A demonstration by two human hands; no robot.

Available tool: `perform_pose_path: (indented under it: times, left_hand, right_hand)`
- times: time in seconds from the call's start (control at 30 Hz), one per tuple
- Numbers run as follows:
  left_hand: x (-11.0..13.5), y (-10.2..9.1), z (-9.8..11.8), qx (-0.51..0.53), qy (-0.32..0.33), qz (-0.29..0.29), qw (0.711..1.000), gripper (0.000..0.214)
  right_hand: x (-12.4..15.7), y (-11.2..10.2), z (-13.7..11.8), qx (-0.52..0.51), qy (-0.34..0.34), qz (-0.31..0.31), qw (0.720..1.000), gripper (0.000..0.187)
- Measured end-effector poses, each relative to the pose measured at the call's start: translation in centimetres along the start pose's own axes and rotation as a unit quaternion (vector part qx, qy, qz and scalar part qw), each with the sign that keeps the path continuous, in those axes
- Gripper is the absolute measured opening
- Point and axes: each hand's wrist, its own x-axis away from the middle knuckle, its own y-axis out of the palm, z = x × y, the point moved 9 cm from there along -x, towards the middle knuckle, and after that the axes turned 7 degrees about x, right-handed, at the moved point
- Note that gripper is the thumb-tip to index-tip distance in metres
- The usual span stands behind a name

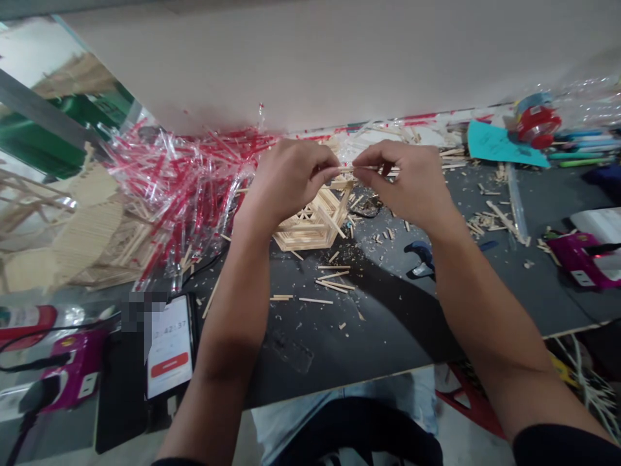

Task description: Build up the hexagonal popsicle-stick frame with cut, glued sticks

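Quick look at where this build stands: the left hand (286,181) and right hand (402,184) are up over the desk (388,330), and the fingers (327,163) of both are pinched together on one thin wooden stick (347,169), tips nearly meeting, so it's held out in the air between them. Right under the hands sits a stick lattice (310,226), tilted a bit and partly hidden by them. It's already a solid stack of layers with cross pieces inside, so plenty is done. How much more it needs, I can't tell from here. There's material left, though: loose sticks (325,285) and cut bits are scattered across the dark desk, with shavings everywhere. Off to the left are bigger stick assemblies (82,226) behind a heap of red-and-clear plastic wrappers (184,188). A phone (169,346) showing a timer lies at the near edge, a blue clamp (420,259) sits right of the lattice, and a teal sheet of paper (504,145) lies further back.
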Motion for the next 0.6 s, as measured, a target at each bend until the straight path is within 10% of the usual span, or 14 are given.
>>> perform_pose_path:
  times: [0.6]
  left_hand:
    - [-0.1, 0.9, -1.4, 0.001, -0.017, -0.030, 0.999, 0.022]
  right_hand:
    - [-0.1, 0.4, 1.9, 0.024, 0.015, -0.026, 0.999, 0.012]
